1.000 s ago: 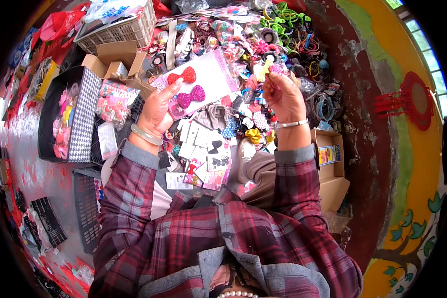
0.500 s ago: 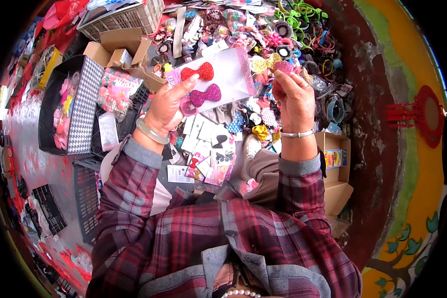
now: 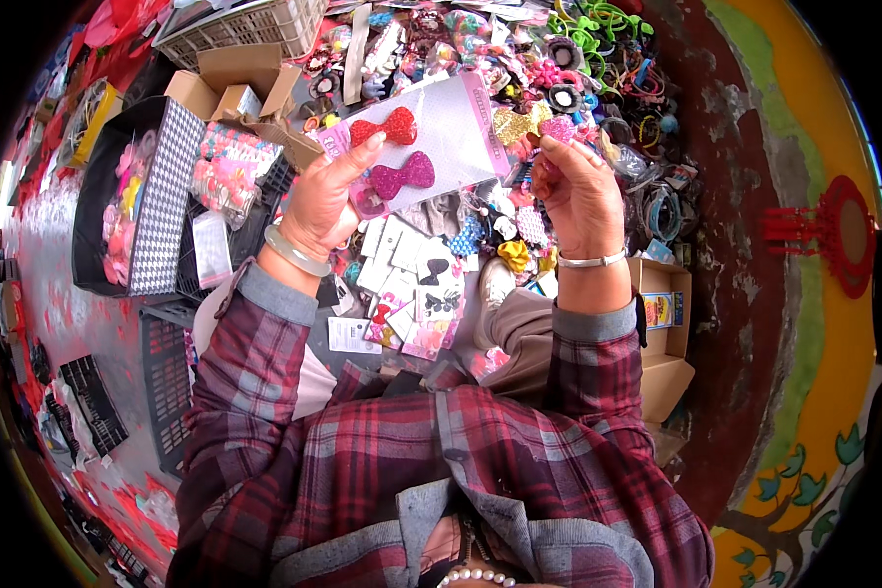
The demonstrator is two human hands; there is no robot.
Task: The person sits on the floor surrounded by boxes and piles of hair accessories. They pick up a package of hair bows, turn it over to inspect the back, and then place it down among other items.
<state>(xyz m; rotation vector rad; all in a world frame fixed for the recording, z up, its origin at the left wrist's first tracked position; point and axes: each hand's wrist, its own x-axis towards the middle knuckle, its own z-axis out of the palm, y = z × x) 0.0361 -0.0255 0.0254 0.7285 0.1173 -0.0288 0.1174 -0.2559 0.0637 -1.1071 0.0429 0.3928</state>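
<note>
My left hand [image 3: 325,201] grips the left edge of a clear-fronted pink display card [image 3: 451,127], thumb on top. On the card sit a red glitter bow [image 3: 387,126] and a purple glitter bow [image 3: 404,175]. Off its right edge, my right hand [image 3: 583,201] pinches glitter bows between thumb and fingers: a gold bow [image 3: 513,125] sticks out to the left and a pink bow [image 3: 559,127] shows above the fingertips. How the two are joined is hidden by the fingers. Beneath the hands lie several white cards [image 3: 394,245] and a yellow fabric flower [image 3: 514,256].
A heap of hair accessories spreads at the back, with green headbands [image 3: 593,39] at its right. To the left stand a houndstooth box [image 3: 167,196], a cardboard box [image 3: 250,83] and a beige crate [image 3: 255,34]. Another open carton [image 3: 666,343] lies right of my leg.
The display card has shifted slightly left and tilted more, still in my left hand. My right hand keeps its pinch on the bows, which have turned slightly.
</note>
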